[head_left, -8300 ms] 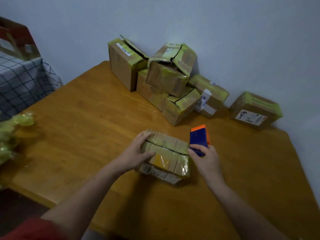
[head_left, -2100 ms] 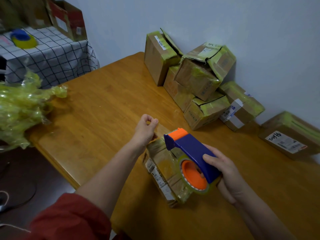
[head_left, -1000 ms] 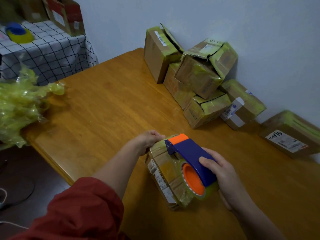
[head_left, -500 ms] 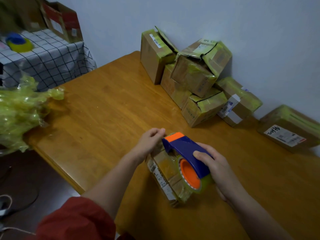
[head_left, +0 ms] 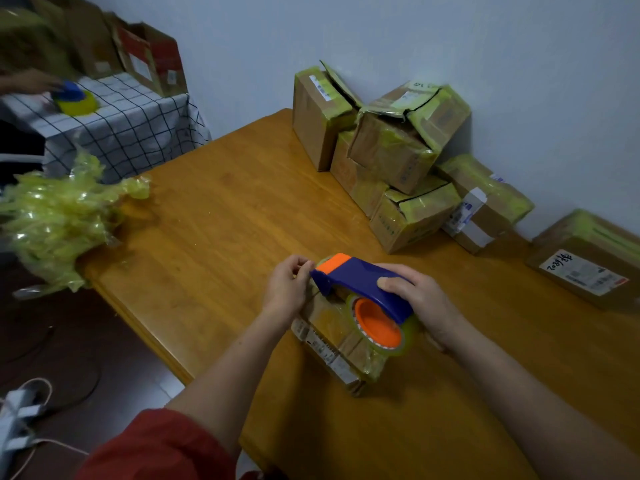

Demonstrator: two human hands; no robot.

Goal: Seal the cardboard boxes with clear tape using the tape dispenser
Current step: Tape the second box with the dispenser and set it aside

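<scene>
Right hand [head_left: 422,303] grips the blue-and-orange plastic tape dispenser [head_left: 363,282] atop the small tape-wrapped cardboard box [head_left: 332,341], lower centre of the wooden tabletop [head_left: 225,220]. Left hand [head_left: 285,289] pinches, seemingly, the clear tape end [head_left: 309,271] at the nose. Box runs upper left to lower right: the pull should go toward the right hand.

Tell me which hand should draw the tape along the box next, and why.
Right. The right hand grips the tape dispenser above the box. The left hand is curled at the dispenser's orange nose, seemingly pinching the tape end, so it suits anchoring.
</scene>
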